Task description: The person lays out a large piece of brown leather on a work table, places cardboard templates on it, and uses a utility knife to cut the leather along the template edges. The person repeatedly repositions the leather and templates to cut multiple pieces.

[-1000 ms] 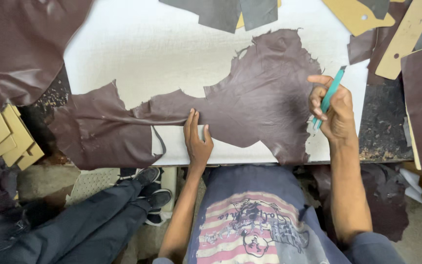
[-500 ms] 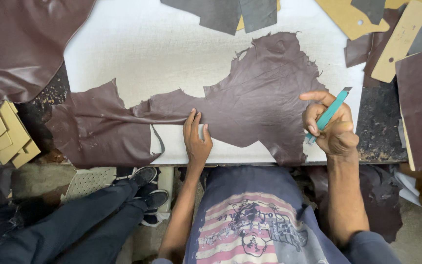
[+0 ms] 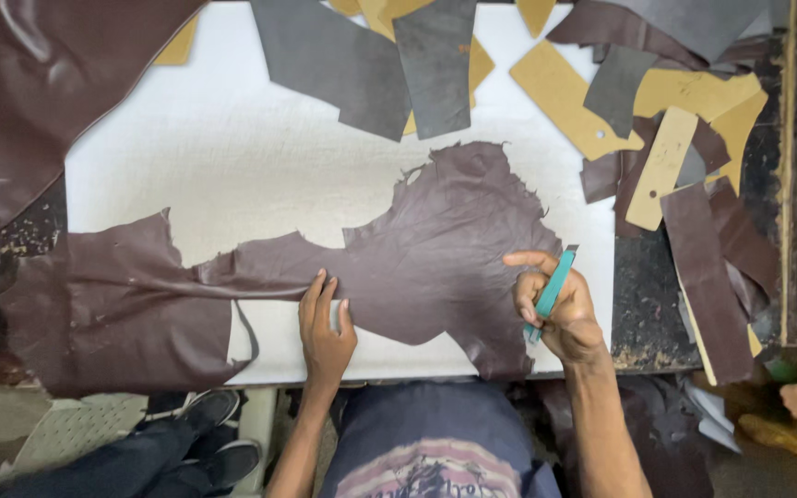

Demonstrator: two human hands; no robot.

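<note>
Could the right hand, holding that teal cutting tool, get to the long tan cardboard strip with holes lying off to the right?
Probably yes. The right hand sits at the edge of the dark brown leather hide, just below the long tan cardboard strip. Only flat leather scraps lie between, though the teal cutting tool fills its grip.

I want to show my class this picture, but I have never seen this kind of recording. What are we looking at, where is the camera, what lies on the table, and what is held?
No machine here: a person works with bare hands, and the camera sits on their head, looking straight down. The left hand lies flat on a ragged piece of dark brown leather spread over a white table. The right hand grips a slim teal cutting tool at the leather's right edge. Grey pieces and tan card patterns lie along the far side.
</note>
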